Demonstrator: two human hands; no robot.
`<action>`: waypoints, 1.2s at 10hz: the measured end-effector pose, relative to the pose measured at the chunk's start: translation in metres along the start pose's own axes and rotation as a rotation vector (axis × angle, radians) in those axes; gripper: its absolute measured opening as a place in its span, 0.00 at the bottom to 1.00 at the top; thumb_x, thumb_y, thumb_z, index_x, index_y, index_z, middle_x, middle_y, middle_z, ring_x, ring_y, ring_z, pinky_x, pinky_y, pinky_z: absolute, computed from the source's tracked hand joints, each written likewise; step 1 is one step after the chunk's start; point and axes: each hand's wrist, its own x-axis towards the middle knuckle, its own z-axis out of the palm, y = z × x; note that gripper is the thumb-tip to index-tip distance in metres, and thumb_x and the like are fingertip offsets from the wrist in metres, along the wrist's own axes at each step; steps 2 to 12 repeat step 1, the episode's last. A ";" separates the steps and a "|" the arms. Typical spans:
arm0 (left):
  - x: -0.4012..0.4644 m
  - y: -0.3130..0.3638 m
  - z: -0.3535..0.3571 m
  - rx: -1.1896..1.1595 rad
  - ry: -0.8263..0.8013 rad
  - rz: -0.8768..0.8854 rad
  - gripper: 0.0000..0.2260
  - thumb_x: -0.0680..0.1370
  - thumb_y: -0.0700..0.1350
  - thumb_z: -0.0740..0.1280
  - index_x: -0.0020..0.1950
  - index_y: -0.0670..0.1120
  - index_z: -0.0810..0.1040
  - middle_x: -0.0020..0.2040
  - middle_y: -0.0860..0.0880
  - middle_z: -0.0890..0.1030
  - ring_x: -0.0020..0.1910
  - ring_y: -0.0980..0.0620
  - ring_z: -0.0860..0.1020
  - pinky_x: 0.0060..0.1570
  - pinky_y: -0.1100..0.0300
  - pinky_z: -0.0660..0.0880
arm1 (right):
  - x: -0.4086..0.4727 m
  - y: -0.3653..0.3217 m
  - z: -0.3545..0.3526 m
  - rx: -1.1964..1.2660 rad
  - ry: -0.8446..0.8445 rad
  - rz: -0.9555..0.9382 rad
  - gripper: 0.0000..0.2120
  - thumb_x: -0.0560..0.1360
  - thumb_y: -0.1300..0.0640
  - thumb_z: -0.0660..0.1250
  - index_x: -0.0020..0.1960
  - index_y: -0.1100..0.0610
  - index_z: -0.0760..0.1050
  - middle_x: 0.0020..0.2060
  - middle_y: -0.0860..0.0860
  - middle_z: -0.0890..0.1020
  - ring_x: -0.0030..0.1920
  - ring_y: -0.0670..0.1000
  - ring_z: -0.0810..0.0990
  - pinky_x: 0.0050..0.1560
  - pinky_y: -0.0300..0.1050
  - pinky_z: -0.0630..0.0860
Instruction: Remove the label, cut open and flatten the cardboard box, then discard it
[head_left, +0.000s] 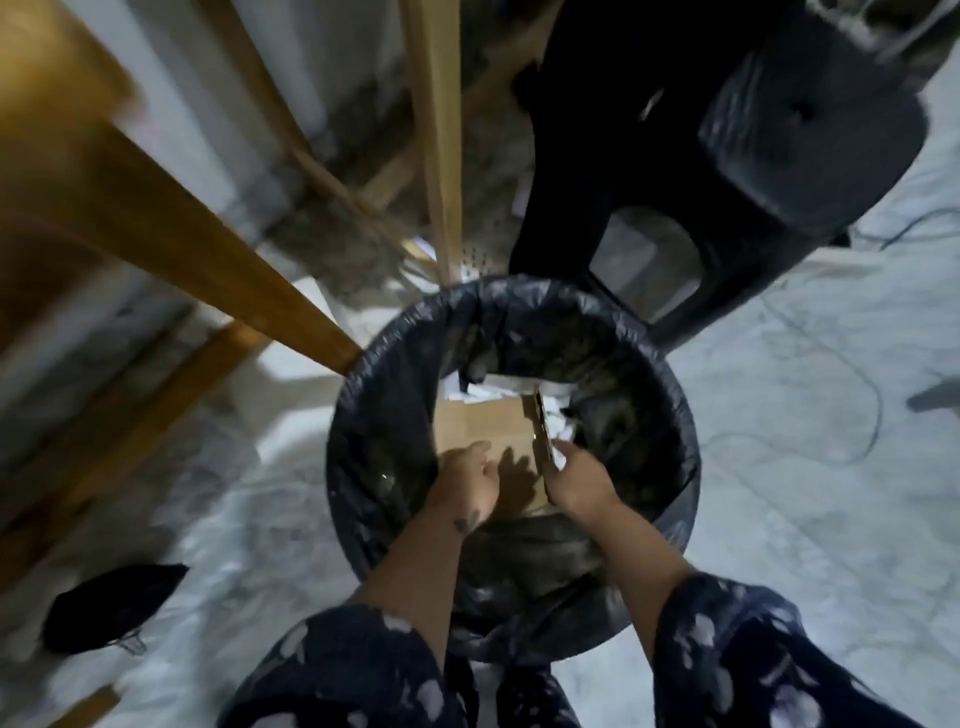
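Nearest the camera, two forearms in dark sleeves (358, 670) with pale blotches reach down into a round bin (680, 525) lined with a black bag (374, 415) that folds over its rim. The left hand (467, 480) is loosely curled with its fingers bent, resting on or just above the flattened cardboard (483, 426); whether it actually grips the sheet cannot be told. The right hand (579, 478) is closed on the cardboard's right edge, where a flap stands up on its side. The cardboard lies inside the bin, tilted against the near wall of the bag, its brown face turned upward. Beyond it in the bin sit crumpled white scraps of paper (504, 387), partly under the sheet's far edge. The bin stands on a pale, marbled floor (805, 441). A wooden leg (208, 254) slants down to touch the bin's left rim, with further wooden bars (434, 135) behind. To the far right stands a black plastic stool (753, 135), just beyond the bin.
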 end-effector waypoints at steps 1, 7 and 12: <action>-0.073 0.019 -0.030 0.060 0.017 0.031 0.15 0.81 0.43 0.58 0.66 0.41 0.73 0.63 0.42 0.77 0.63 0.44 0.74 0.63 0.56 0.69 | -0.068 -0.013 -0.021 -0.005 -0.069 -0.068 0.20 0.80 0.55 0.59 0.71 0.56 0.68 0.64 0.57 0.77 0.64 0.56 0.75 0.57 0.40 0.70; -0.073 0.019 -0.030 0.060 0.017 0.031 0.15 0.81 0.43 0.58 0.66 0.41 0.73 0.63 0.42 0.77 0.63 0.44 0.74 0.63 0.56 0.69 | -0.068 -0.013 -0.021 -0.005 -0.069 -0.068 0.20 0.80 0.55 0.59 0.71 0.56 0.68 0.64 0.57 0.77 0.64 0.56 0.75 0.57 0.40 0.70; -0.073 0.019 -0.030 0.060 0.017 0.031 0.15 0.81 0.43 0.58 0.66 0.41 0.73 0.63 0.42 0.77 0.63 0.44 0.74 0.63 0.56 0.69 | -0.068 -0.013 -0.021 -0.005 -0.069 -0.068 0.20 0.80 0.55 0.59 0.71 0.56 0.68 0.64 0.57 0.77 0.64 0.56 0.75 0.57 0.40 0.70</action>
